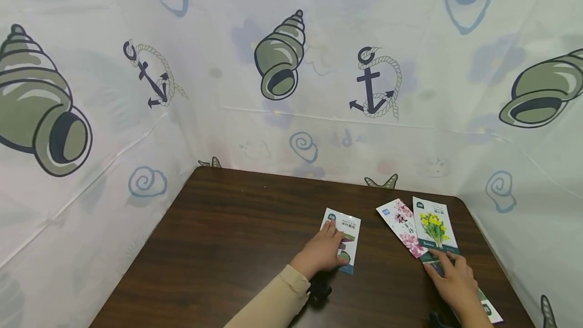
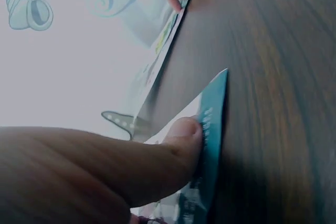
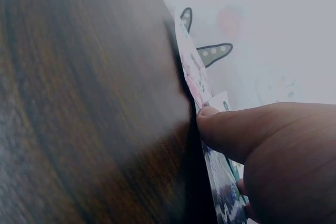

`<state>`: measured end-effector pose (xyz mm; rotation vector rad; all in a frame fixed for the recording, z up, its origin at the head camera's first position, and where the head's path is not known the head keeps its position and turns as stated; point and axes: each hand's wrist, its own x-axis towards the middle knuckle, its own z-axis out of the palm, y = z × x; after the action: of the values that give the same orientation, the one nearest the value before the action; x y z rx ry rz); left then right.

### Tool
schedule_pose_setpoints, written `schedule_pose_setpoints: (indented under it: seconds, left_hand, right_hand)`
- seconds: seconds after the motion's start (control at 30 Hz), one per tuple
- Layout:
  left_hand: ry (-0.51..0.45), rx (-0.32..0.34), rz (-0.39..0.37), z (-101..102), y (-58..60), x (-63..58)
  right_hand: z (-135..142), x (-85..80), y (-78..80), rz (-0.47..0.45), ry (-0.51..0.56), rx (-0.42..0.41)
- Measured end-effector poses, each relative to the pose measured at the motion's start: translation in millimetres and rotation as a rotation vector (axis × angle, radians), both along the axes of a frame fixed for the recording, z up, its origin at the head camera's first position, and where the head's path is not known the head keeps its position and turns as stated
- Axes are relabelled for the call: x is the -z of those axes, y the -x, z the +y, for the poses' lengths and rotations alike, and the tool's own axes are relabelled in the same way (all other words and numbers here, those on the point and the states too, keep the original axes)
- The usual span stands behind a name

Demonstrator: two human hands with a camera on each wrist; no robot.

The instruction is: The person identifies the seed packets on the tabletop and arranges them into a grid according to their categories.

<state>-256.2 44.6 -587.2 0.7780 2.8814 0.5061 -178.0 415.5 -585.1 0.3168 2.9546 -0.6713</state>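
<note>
A seed packet (image 1: 349, 224) with a white top and a teal bottom band lies on the table. My left hand (image 1: 321, 249) rests on it, fingers stretched over the print and thumb on its lower part; the left wrist view shows that thumb beside the teal band (image 2: 214, 108). On the right, a packet with yellow flowers (image 1: 434, 221) overlaps one with pink blossoms (image 1: 402, 224). My right hand (image 1: 455, 280) rests at their lower ends, over further packets that it partly hides. In the right wrist view its thumb (image 3: 212, 121) touches the packets' edge.
The dark brown wooden table (image 1: 218, 232) stands against a pale curtain (image 1: 218, 65) printed with shells, anchors and starfish, which closes in the back and both sides. Black devices (image 1: 320, 291) sit at both wrists. The right-hand packets lie near the table's right edge.
</note>
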Motion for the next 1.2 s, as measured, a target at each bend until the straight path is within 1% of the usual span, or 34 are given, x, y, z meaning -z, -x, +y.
schedule_pose_setpoints:
  seconds: [0.03,0.07,0.13,0.17,0.27,0.4,0.6,0.73,0.9,0.97,1.0,1.07,1.1,1.17,1.2]
  left_hand:
    - [-0.005,-0.005,-0.015,-2.1,-1.4,-6.6]
    - [0.001,-0.009,-0.015,-3.8,-0.7,-8.6]
    - [0.000,-0.012,-0.042,-7.1,-1.3,-16.1]
    - [-0.002,-0.012,-0.048,-8.6,-0.5,-16.6]
    - [-0.016,-0.015,-0.068,-12.2,3.1,-15.8]
    - [-0.049,-0.038,-0.073,-15.4,8.0,-13.5]
    - [-0.016,-0.086,-0.066,-21.0,11.7,-16.1]
    - [-0.017,-0.098,-0.068,-26.3,15.6,-18.4]
    - [-0.065,-0.112,-0.095,-34.8,23.6,-21.8]
    - [-0.101,-0.124,-0.114,-38.7,27.8,-18.4]
    - [-0.127,-0.131,-0.124,-40.5,31.1,-14.0]
    - [-0.152,-0.142,-0.142,-44.7,33.4,-13.0]
    - [-0.172,-0.145,-0.131,-47.0,36.3,-8.1]
    - [-0.204,-0.153,-0.134,-51.5,37.9,-8.5]
    - [-0.213,-0.156,-0.136,-53.8,38.3,-10.9]
  right_hand:
    - [0.1,0.2,0.0,0.004,-0.001,0.000]
    - [0.1,0.4,-0.1,0.006,-0.001,0.000]
    - [0.1,0.1,-0.1,0.008,-0.002,0.000]
    - [0.2,-0.1,-0.1,0.008,-0.003,-0.001]
    - [0.2,-1.2,0.7,0.006,0.000,-0.006]
    - [0.7,-2.3,2.5,0.003,0.003,-0.011]
    - [1.7,0.0,2.5,-0.009,0.006,-0.005]
    - [3.0,1.4,1.9,-0.013,0.009,-0.003]
    - [3.1,0.9,1.6,-0.004,0.017,-0.002]
    - [2.8,0.5,1.0,-0.009,0.019,-0.001]
    - [2.7,0.4,0.7,-0.009,0.020,-0.001]
    - [3.0,0.8,0.5,-0.019,0.022,0.000]
    - [2.7,1.0,0.4,-0.017,0.021,0.002]
    - [2.5,2.0,0.7,-0.011,0.018,0.005]
    - [2.6,2.5,0.8,-0.014,0.019,0.005]
